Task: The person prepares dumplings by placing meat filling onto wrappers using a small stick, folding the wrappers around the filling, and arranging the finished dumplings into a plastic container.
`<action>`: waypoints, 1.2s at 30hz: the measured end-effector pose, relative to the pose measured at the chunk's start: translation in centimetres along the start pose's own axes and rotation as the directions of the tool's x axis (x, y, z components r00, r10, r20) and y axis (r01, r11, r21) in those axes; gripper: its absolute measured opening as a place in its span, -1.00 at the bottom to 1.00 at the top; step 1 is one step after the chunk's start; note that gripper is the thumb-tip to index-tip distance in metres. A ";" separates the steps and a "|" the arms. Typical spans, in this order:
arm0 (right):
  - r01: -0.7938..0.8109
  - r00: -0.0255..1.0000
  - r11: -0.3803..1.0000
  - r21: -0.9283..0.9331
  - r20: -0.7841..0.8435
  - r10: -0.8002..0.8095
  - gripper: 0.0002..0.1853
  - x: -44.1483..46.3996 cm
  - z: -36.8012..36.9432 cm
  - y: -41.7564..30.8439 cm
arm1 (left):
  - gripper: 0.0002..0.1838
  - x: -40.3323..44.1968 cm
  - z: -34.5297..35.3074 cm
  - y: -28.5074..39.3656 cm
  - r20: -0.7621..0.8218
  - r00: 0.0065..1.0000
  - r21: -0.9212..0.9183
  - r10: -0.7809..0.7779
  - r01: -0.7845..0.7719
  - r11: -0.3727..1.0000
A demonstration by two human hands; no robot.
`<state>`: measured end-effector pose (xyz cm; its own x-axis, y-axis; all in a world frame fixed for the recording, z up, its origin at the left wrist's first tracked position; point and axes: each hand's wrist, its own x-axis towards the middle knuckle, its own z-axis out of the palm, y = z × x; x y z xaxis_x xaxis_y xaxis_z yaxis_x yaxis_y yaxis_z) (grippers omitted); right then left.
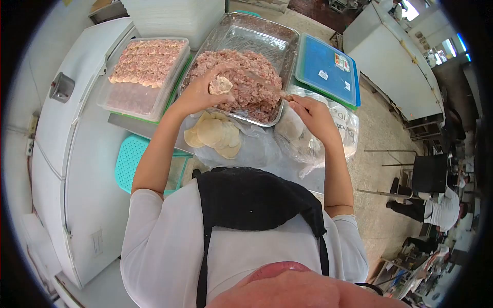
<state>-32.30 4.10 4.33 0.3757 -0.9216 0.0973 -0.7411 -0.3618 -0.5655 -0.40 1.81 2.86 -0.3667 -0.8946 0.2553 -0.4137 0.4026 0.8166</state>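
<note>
My left hand (197, 96) is cupped around a dumpling (220, 85) of thin wrapper with meat in it, at the near left side of the metal tray (263, 34). Ground meat (233, 64) is heaped in this tray. My right hand (314, 114) grips the handle of a spreading utensil (284, 95) at the tray's right edge. Its far end reaches over the meat, and its exact kind is unclear. Below the tray, round pale wrappers (214, 134) lie fanned out on clear plastic.
A plastic container (126, 97) with rows of finished dumplings (149, 59) stands left. At right are a blue-lidded container (326, 66) and a bulging plastic bag (336, 115). A turquoise basket (129, 161) sits lower left beside a white freezer (97, 154). Another person (441, 209) is far right.
</note>
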 end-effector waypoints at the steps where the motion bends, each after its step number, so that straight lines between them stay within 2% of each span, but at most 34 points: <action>1: 0.089 0.996 0.971 0.221 -0.033 -0.083 -0.67 -0.4 -0.2 -1.2 | -0.37 -0.1 -0.5 0.3 0.004 0.993 0.071 0.120 -0.120 0.990; 2: 0.011 0.997 0.959 0.282 0.066 -0.030 -0.67 -0.6 -0.5 -3.2 | -0.37 -0.1 -1.0 1.0 0.008 0.992 0.066 0.127 -0.128 0.990; 4: 0.046 0.992 0.967 0.249 0.104 -0.074 -0.68 -0.2 1.6 -5.1 | -0.45 -0.2 -1.8 2.1 0.242 0.964 0.020 -0.109 0.107 0.994; 5: 0.087 0.982 0.971 0.224 0.145 -0.121 -0.69 -0.1 2.6 -5.5 | -0.45 -0.5 -2.1 1.8 0.249 0.963 0.016 -0.104 0.103 0.995; 6: 0.221 0.970 0.950 0.221 0.048 -0.237 -0.71 0.6 3.0 -5.9 | -0.49 -0.8 -2.5 1.3 0.178 0.983 0.113 -0.034 0.013 0.993; 7: 0.219 0.971 0.952 0.216 0.045 -0.233 -0.71 0.4 2.5 -6.5 | -0.53 -1.1 -2.9 0.7 0.109 0.993 0.215 0.044 -0.067 0.974; 8: 0.178 0.984 0.984 -0.011 -0.002 -0.178 -0.71 0.2 1.5 -7.5 | -0.53 -1.7 -3.0 -0.2 0.108 0.993 0.213 0.050 -0.072 0.974; 9: 0.118 0.989 0.965 -0.233 -0.060 -0.135 -0.72 0.0 0.8 -9.3 | -0.51 -2.3 -3.1 -1.1 -0.004 0.999 0.187 0.051 -0.050 0.981; 10: 0.167 0.965 0.955 -0.244 -0.159 -0.210 -0.73 -0.4 1.3 -10.8 | -0.50 -3.0 -3.6 -1.8 -0.113 0.992 0.158 0.047 -0.028 0.987; 11: 0.164 0.965 0.956 -0.244 -0.161 -0.207 -0.73 -0.1 2.3 -11.6 | -0.50 -3.1 -4.6 -2.4 -0.110 0.993 0.158 0.048 -0.030 0.987; 13: 0.249 0.945 0.928 -0.277 -0.142 -0.296 -0.73 0.3 4.5 -12.7 | -0.43 -2.9 -6.9 -2.8 0.211 0.977 0.044 -0.018 0.009 0.999; 14: 0.219 0.959 0.938 -0.269 -0.120 -0.258 -0.74 0.8 4.6 -13.0 | -0.43 -3.6 -7.5 -3.2 0.213 0.977 0.042 -0.016 0.007 0.999; 15: 0.221 0.958 0.937 -0.272 -0.119 -0.261 -0.74 0.8 4.4 -13.6 | -0.44 -4.5 -8.1 -3.7 0.108 0.994 0.083 -0.023 0.014 0.996; 16: 0.191 0.967 0.952 -0.239 -0.121 -0.225 -0.75 0.9 3.7 -14.4 | -0.45 -5.3 -8.9 -3.7 0.002 1.000 0.124 -0.026 0.026 0.992; 17: 0.161 0.974 0.965 -0.206 -0.123 -0.189 -0.75 1.3 3.3 -15.5 | -0.45 -6.0 -9.9 -3.2 -0.002 1.000 0.126 -0.025 0.025 0.992; 19: 0.109 0.986 0.985 -0.137 -0.108 -0.124 -0.74 1.5 4.4 -17.8 | -0.44 -7.2 -12.2 -0.9 0.147 0.980 -0.183 -0.131 0.158 0.970; 20: 0.180 0.972 0.974 -0.137 -0.127 -0.197 -0.73 1.7 6.1 -18.4 | -0.44 -7.6 -12.8 -1.5 0.154 0.979 -0.187 -0.132 0.161 0.969; 21: 0.250 0.952 0.958 -0.140 -0.146 -0.269 -0.72 1.8 7.9 -19.0 | -0.41 -7.9 -13.4 -2.3 0.159 0.975 -0.113 -0.155 0.174 0.978; 22: 0.201 0.973 0.968 -0.149 -0.085 -0.215 -0.70 2.0 9.7 -19.5 | -0.39 -8.1 -14.1 -3.0 0.161 0.971 -0.038 -0.175 0.184 0.982; 25: 0.160 0.983 0.981 -0.112 -0.075 -0.169 -0.71 2.6 11.4 -19.7 | -0.35 -8.7 -16.3 -5.2 0.142 0.965 0.038 -0.220 0.216 0.976; 26: 0.096 0.992 0.989 -0.110 -0.076 -0.104 -0.72 2.4 11.0 -20.0 | -0.35 -9.2 -17.2 -6.2 0.146 0.964 0.037 -0.221 0.218 0.975; 28: 0.063 0.989 0.997 -0.039 -0.135 -0.068 -0.72 1.7 10.9 -19.5 | -0.33 -10.4 -19.0 -8.5 -0.046 0.999 0.302 0.020 -0.005 0.953; 29: 0.040 0.980 0.999 0.030 -0.194 -0.033 -0.72 1.3 10.8 -19.1 | -0.33 -10.7 -19.9 -9.6 -0.038 0.999 0.300 0.020 -0.008 0.954; 31: -0.019 0.969 0.995 0.097 -0.243 0.042 -0.71 -0.2 11.5 -17.2 | -0.36 -10.9 -20.9 -11.3 0.001 0.990 0.224 -0.138 0.134 0.965; 32: -0.068 0.952 0.983 0.168 -0.285 0.114 -0.69 -1.0 11.9 -16.5 | -0.36 -10.9 -20.7 -12.0 0.006 0.991 0.220 -0.136 0.131 0.967; 33: -0.074 0.950 0.983 0.166 -0.287 0.120 -0.69 -1.7 12.0 -16.3 | -0.33 -10.8 -20.3 -12.6 0.033 0.993 0.283 -0.116 0.102 0.954; 35: -0.259 0.911 0.910 0.324 -0.230 0.342 -0.66 -3.2 12.4 -16.3 | -0.30 -10.7 -19.3 -13.5 0.066 0.993 0.343 -0.094 0.065 0.937; 36: -0.264 0.908 0.908 0.324 -0.233 0.347 -0.66 -3.7 12.6 -16.1 | -0.28 -10.7 -18.4 -13.4 0.005 0.998 0.374 -0.069 0.062 0.925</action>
<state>-14.74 15.13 2.75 -0.0457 -0.9955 0.0828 -0.5921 -0.0398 -0.8049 24.37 2.39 -1.25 -0.3414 -0.9193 0.1958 -0.7172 0.3895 0.5778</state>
